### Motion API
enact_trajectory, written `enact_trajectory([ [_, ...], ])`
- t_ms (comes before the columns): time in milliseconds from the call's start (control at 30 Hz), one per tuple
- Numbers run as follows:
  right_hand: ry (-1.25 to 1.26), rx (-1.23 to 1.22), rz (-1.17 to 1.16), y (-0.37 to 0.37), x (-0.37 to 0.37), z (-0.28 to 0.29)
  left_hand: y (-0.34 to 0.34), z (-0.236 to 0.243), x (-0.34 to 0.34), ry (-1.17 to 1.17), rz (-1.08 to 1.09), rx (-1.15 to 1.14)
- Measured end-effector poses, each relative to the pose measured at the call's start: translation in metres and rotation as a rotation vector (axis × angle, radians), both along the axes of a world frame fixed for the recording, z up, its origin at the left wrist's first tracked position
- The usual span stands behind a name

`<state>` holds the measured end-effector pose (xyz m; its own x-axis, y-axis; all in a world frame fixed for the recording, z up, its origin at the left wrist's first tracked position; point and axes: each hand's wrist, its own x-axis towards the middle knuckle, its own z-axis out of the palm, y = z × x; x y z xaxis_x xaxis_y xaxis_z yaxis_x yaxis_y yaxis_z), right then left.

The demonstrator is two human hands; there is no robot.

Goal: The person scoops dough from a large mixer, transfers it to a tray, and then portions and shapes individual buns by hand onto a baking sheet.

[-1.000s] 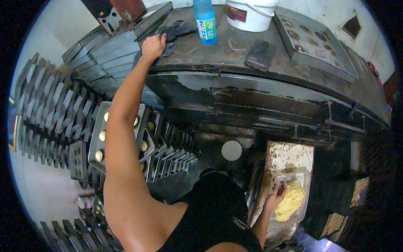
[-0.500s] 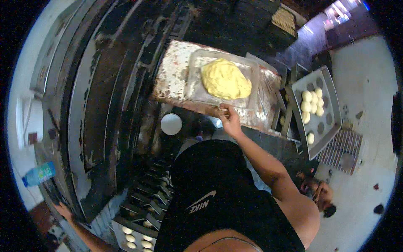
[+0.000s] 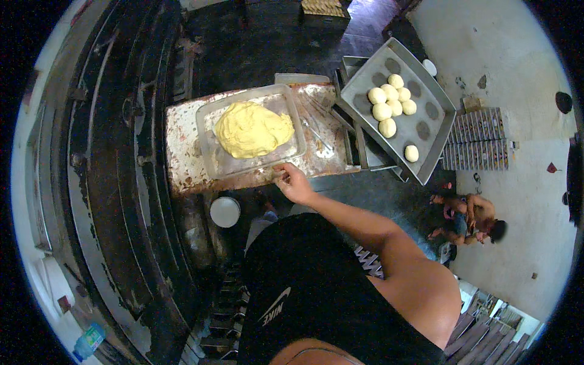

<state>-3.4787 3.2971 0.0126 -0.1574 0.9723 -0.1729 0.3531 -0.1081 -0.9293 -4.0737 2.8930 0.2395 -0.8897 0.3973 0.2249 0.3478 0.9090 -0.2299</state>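
My right hand (image 3: 292,181) has its fingers curled at the front edge of a worn, white-and-rust work table (image 3: 182,149), just below a clear plastic container (image 3: 291,103); what they hold, if anything, is hidden. In the container lies a large yellow mass of dough (image 3: 249,129). A thin metal utensil (image 3: 316,135) rests beside it. To the right, a tilted metal tray (image 3: 435,143) sits on other trays and carries several round pale dough balls (image 3: 382,111), bunched except for one apart. My left hand is out of view.
Dark oven fronts (image 3: 134,182) run down the left; a blue bottle (image 3: 91,339) stands beyond. A white round lid or bucket (image 3: 225,212) is below the table. At right, a person (image 3: 477,222) sits low by the wall under stacked trays (image 3: 474,140). More metal racks (image 3: 486,334) fill the lower right.
The view has swung right from the oven top, where my left hand rested on a dark cloth. That hand has left view; my right hand stays beside the dough container.
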Motion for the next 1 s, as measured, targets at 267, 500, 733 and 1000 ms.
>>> enact_trajectory([
  [267,0.011,0.078,-0.027,0.007,0.005,-0.030,0.001,-0.004,-0.002,-0.022,-0.029,0.027],
  [500,0.000,0.070,-0.022,0.004,0.009,-0.017,-0.003,0.012,-0.009,0.004,-0.024,0.023],
  [733,-0.158,0.627,-0.506,0.083,0.112,0.040,-0.011,0.009,-0.021,0.031,0.007,0.025],
  [1000,-0.996,0.177,-0.725,0.091,0.288,0.065,-0.015,0.013,-0.048,0.083,0.013,0.086],
])
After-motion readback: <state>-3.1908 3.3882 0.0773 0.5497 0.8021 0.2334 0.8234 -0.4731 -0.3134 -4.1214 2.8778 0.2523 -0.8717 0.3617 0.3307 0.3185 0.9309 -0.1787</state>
